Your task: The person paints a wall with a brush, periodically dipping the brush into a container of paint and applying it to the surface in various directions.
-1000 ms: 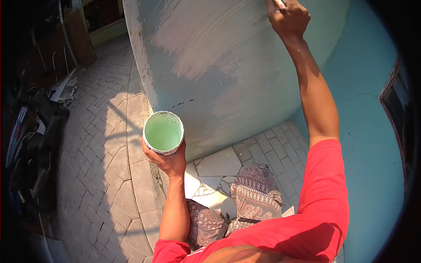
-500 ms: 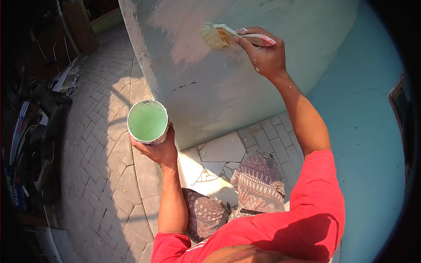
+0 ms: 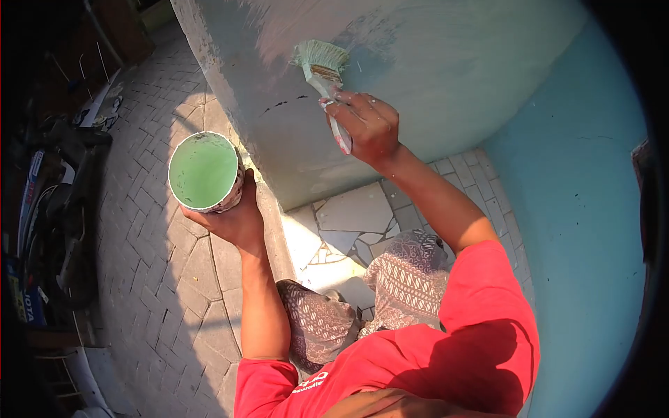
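Note:
Light green paint fills part of a round white tub (image 3: 228, 198), its rim smeared and its side stained. My left hand (image 3: 233, 219) is closed around the tub from below and the right side. In my right hand (image 3: 369, 125) is a wide paintbrush (image 3: 322, 73), gripped by its paint-flecked handle. The pale green bristles point up and lie against or very near the wall (image 3: 432, 90); exact contact is hard to tell. Patchy pinkish and grey-green areas cover this wall around the brush.
A teal wall (image 3: 578, 188) stands on the right. Grey paving (image 3: 146, 230) stretches along the left, partly sunlit. Broken-tile flooring (image 3: 355, 209) lies at the wall's foot. Dark clutter (image 3: 63, 216), partly in shadow, sits at the far left.
My right hand has moved left and down, and the brush has turned from pointing left to pointing up. My left hand has shifted the tub left and slightly up.

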Tool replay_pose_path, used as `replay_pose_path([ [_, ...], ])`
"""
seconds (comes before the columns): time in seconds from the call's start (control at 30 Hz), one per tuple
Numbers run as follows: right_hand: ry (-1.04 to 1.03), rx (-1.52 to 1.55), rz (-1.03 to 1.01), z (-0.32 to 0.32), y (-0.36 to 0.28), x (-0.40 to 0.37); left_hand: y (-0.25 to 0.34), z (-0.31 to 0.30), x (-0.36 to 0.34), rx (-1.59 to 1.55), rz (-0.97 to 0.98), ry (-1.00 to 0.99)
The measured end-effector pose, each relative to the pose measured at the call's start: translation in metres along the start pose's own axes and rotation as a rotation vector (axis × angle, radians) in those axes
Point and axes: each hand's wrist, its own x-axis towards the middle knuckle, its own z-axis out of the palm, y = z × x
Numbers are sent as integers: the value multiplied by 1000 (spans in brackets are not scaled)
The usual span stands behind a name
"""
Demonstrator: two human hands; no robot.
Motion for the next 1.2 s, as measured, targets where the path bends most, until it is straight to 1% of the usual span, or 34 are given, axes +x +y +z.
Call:
replay_pose_path([
  [0.07,-95,226,20,24,-36,-36,0,2,-3,24,15,-19],
  [0.1,-87,221,32,25,-46,-43,0,1,-4,-3,45,-14],
  [0.17,-433,538,159,28,-55,-59,1,1,-7,-28,90,-25],
  [0.23,-308,562,317,17,-24,-50,7,-5,-8,22,117,-48],
  [0.3,-134,546,465,-16,29,-26,9,-10,-8,70,134,-48],
  [0.37,-10,333,467,-63,79,3,11,-12,-5,121,142,-45],
  [0.4,106,239,467,-76,110,9,12,-11,-4,106,126,-44],
  [0.47,220,-13,531,-106,143,28,13,-10,-7,89,107,-49],
  [0.5,221,-16,531,-109,147,35,13,-8,-7,96,133,-54],
  [0.57,389,-191,216,-110,155,38,12,-3,-7,105,162,-64],
  [0.63,389,-259,178,-73,160,9,10,1,-9,38,99,-84],
  [0.7,151,-288,99,-35,93,-19,9,5,-11,34,96,-76],
  [0.73,116,-186,71,-15,67,-36,8,7,-10,24,91,-57],
  [0.77,49,-98,88,-1,39,-48,8,10,-9,21,102,-50],
  [0.83,-41,61,79,17,-15,-66,8,9,-11,98,164,-67],
  [0.87,-102,154,78,23,-33,-74,6,9,-12,102,171,-74],
  [0.9,-99,151,87,30,-43,-82,4,11,-14,89,171,-74],
  [0.97,-381,507,136,40,-55,-93,5,12,-15,73,171,-79],
  [1.0,-379,507,137,36,-48,-90,6,11,-15,83,168,-75],
  [1.07,-302,555,359,15,-13,-68,9,6,-12,95,167,-59],
  [1.13,-123,498,460,-20,39,-33,13,0,-9,120,183,-59],
  [1.17,-2,402,386,-38,65,-17,11,-1,-9,122,178,-54],
  [1.2,59,278,384,-60,86,2,10,-1,-9,97,143,-45],
])
